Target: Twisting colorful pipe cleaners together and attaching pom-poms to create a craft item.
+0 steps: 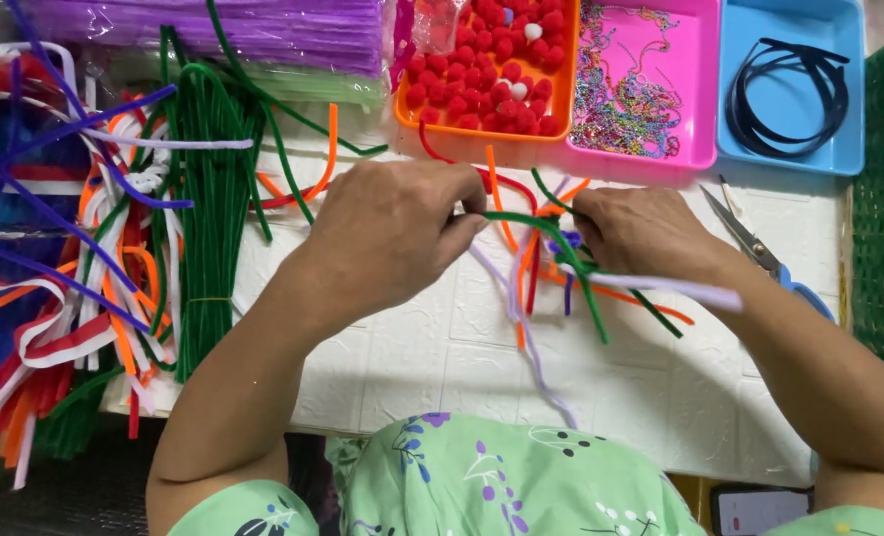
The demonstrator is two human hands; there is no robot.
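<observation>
My left hand (387,233) pinches one end of a green pipe cleaner (556,243) between thumb and fingers. My right hand (645,230) grips a small bundle of pipe cleaners where green, orange, red, lilac and white stems cross. The green stem runs between both hands and bends down to the right. Lilac stems (531,342) trail toward me over the white table (462,357). An orange stem (650,301) pokes out below my right wrist.
A big pile of green, orange, white, red and purple pipe cleaners (164,228) lies left. Behind stand an orange tray of red pompoms (491,69), a pink tray of coloured chains (630,89) and a blue tray with black headbands (789,89). Scissors (759,248) lie right, beside a green basket (883,199).
</observation>
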